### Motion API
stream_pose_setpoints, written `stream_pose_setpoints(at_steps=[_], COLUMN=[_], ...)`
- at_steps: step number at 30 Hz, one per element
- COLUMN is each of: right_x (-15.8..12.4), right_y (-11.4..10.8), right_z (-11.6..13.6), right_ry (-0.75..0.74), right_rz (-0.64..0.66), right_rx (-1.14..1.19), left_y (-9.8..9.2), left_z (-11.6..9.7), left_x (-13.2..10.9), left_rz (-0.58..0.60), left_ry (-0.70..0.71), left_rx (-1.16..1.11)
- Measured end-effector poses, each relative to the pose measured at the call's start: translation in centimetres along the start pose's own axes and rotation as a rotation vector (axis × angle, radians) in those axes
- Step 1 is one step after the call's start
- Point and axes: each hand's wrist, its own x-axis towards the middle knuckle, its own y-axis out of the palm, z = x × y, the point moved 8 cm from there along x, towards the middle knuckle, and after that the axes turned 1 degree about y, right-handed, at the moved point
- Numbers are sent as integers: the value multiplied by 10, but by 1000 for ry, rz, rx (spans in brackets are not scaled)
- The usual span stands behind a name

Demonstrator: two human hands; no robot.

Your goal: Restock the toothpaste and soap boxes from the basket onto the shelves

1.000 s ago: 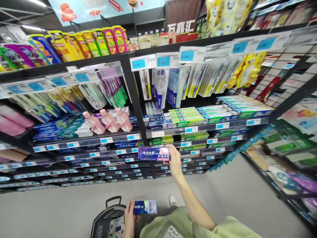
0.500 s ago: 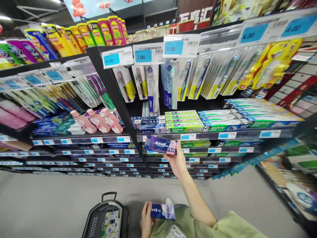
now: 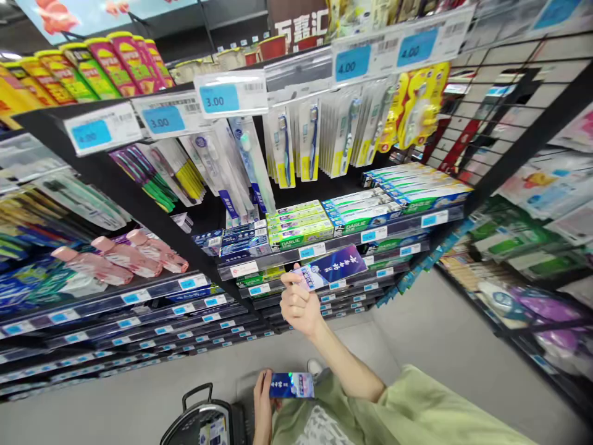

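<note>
My right hand (image 3: 300,303) is closed on the left end of a dark blue toothpaste box (image 3: 338,267). The box tilts up to the right in front of the shelf edge. Lower down, close to my body, my left hand (image 3: 263,395) grips a second blue toothpaste box (image 3: 293,385) by its left end; that one lies nearly level, with a shiny pinkish right end. Green Darlie toothpaste boxes (image 3: 300,230) sit in a stack on the shelf behind my right hand, with dark blue boxes (image 3: 245,243) to their left.
Packaged toothbrushes (image 3: 313,142) hang above the boxes, behind price tags (image 3: 231,96). Pink bottles (image 3: 113,256) stand on the shelf at left. A black basket (image 3: 197,423) with packages inside is on the floor. A wire rack (image 3: 500,117) stands at right.
My view has turned right, so the shelves shift left. My right hand has rotated its box, which now points right and upward instead of left. My left hand keeps its box low.
</note>
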Motion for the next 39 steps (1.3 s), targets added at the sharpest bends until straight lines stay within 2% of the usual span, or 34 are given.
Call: stream_pose_setpoints(at_steps=[3,9,17,22,24,25,28,30,33,39], right_x=[-2,-3,1,4,7,8,6,1,1,1], right_y=[1,5,10,14,12,7,-19,-30,-35,-36], right_z=[3,2,-10,-15,-10,-5,17,30,38,47], right_ry=[6,35,101,128,79,23,-234,-381,-458,-483], right_rz=[2,17,10,59,32,-32,-353,-485,-477,-428], right_rx=[65,82,84,-70,-143,-175,-298,-436,-591,-605], left_y=[16,35,23,16,14,14,14,15,17,23], left_z=[-11,-4,-1,-3,-1,0,6,10,12,11], left_x=[0,-5,-13,-23,-25,-25,-25,-24,-22,-18], left_rz=[52,102,63,14,2,-2,-8,-9,-3,33], left_ry=[64,36,20,-11,-14,-14,-23,-36,-44,-32], left_rx=[-97,-92,-98,-92,-94,-96,-112,-128,-141,-131])
